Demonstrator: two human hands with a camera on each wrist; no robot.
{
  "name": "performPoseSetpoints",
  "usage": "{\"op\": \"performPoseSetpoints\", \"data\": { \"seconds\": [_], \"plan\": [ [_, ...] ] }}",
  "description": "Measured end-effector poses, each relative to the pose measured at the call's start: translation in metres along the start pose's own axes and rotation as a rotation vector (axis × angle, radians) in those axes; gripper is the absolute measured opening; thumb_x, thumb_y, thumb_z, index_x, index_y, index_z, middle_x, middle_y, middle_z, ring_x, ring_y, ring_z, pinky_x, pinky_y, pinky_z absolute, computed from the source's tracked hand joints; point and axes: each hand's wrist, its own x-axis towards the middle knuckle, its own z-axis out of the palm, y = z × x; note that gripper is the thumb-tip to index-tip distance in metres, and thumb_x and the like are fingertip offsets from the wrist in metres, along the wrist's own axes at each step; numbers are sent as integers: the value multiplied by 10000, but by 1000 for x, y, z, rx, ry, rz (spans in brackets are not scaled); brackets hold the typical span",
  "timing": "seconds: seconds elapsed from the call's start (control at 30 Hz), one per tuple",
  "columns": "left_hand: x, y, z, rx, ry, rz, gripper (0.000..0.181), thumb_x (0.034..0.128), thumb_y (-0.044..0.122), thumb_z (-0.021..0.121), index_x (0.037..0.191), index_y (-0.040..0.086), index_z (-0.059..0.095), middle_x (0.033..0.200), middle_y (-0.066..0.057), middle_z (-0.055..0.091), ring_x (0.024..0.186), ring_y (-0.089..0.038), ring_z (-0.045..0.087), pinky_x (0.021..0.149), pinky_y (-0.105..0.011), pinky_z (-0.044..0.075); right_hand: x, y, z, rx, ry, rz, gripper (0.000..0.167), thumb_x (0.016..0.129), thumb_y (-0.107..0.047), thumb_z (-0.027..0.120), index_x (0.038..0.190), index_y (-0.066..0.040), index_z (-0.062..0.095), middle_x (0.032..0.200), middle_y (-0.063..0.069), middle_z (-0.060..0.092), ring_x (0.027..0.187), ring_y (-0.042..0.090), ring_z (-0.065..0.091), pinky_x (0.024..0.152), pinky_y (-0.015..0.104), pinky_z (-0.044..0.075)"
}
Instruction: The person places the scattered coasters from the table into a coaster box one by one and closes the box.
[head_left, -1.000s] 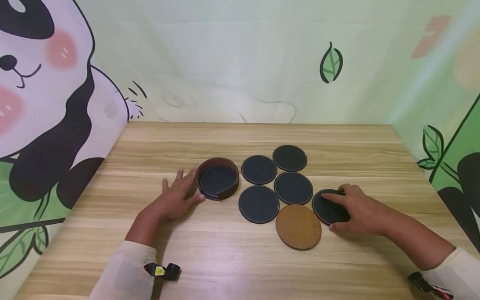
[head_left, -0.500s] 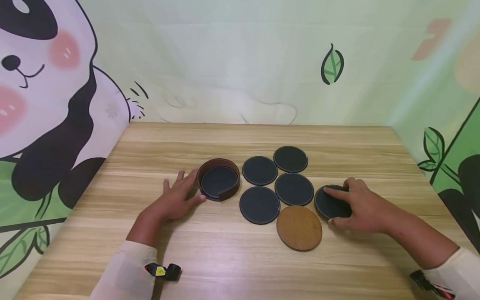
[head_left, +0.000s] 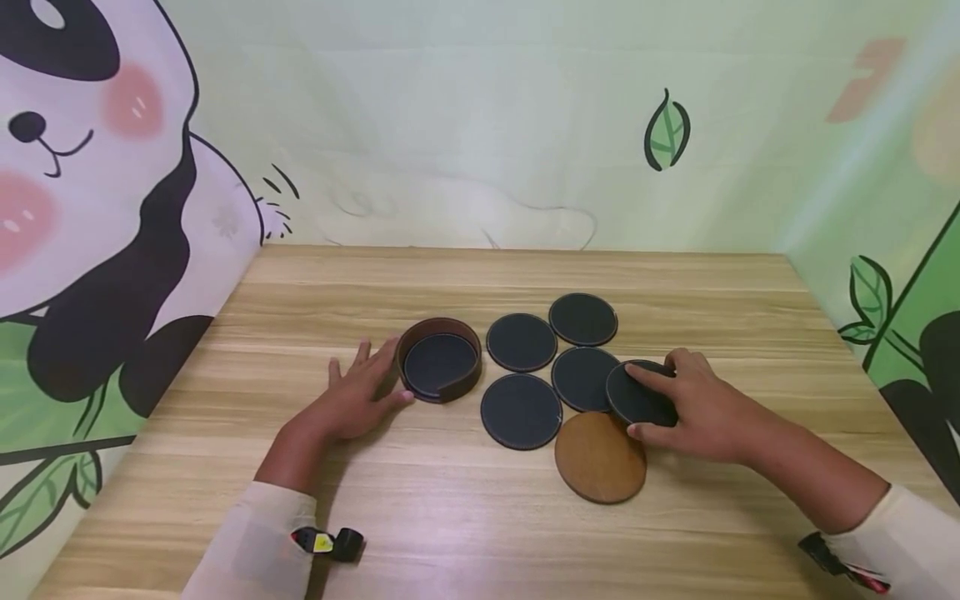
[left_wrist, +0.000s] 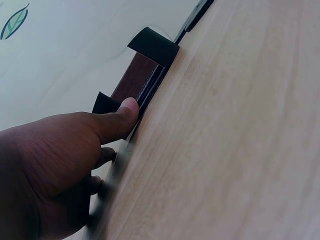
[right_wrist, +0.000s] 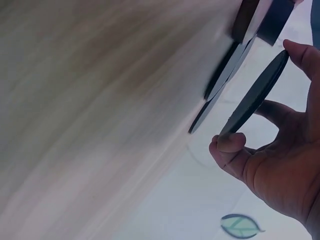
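A round black coaster [head_left: 642, 395] is gripped by its edges in my right hand [head_left: 712, 410], thumb and fingers on opposite rims. In the right wrist view this coaster [right_wrist: 255, 97] is off the table. From the head it overlaps another black coaster [head_left: 583, 379] and a brown coaster [head_left: 600, 462]. My left hand [head_left: 348, 400] lies spread at the left side of a round brown holder [head_left: 463, 383], touching its wall with thumb and index finger. Inside the holder lies a black coaster [head_left: 440, 364]. In the left wrist view the thumb [left_wrist: 125, 117] touches the holder near its gap.
More black coasters lie flat right of the holder: a near one [head_left: 521, 411], a middle one [head_left: 522, 342] and a far one [head_left: 583, 319]. They rest on a wooden table [head_left: 420, 517]. A printed panda wall [head_left: 450, 125] stands behind and at both sides.
My right hand has lifted the black coaster from the table's right side and moved it left, over its neighbours. My left hand stays by the holder.
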Motion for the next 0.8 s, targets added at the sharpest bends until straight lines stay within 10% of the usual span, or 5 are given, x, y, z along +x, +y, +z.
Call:
{"op": "performPoseSetpoints", "data": {
  "seconds": [0.8],
  "plan": [
    [-1, 3, 0, 5, 0, -8, 886, 1071, 413, 645, 1729, 118, 131, 1756, -209, 207, 1618, -524, -16, 1154, -819, -137, 35, -60, 1, -7, -22, -67, 775, 941, -566, 742, 1590, -190, 545, 1385, 258, 466, 1197, 348, 474, 853, 465, 541]
  ]
}}
